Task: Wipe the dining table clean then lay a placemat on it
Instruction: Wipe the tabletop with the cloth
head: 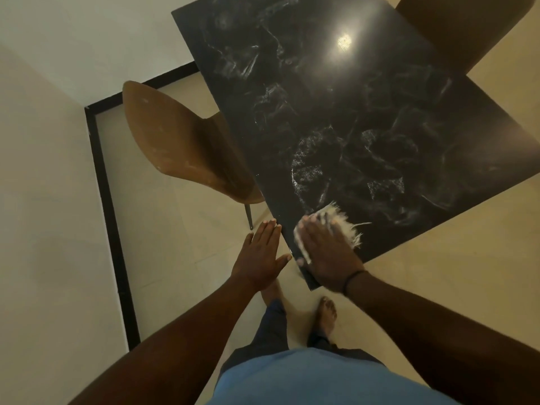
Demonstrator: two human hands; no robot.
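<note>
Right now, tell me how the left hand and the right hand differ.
The left hand lies off the table beside its near corner, over the floor, and holds nothing; the right hand lies on the tabletop. The left hand is bare; the right hand presses a frayed pale cloth against the table and has a dark band at the wrist. Both are flat, fingers straight and pointing away from the person.

The person wears a blue top [306,378] and dark trousers [271,325], perhaps navy, though the light is dim. Both forearms are bare, without sleeves. A thin dark band [355,277] circles the right wrist. The feet are bare; the right foot [327,315] shows plainly.
</note>
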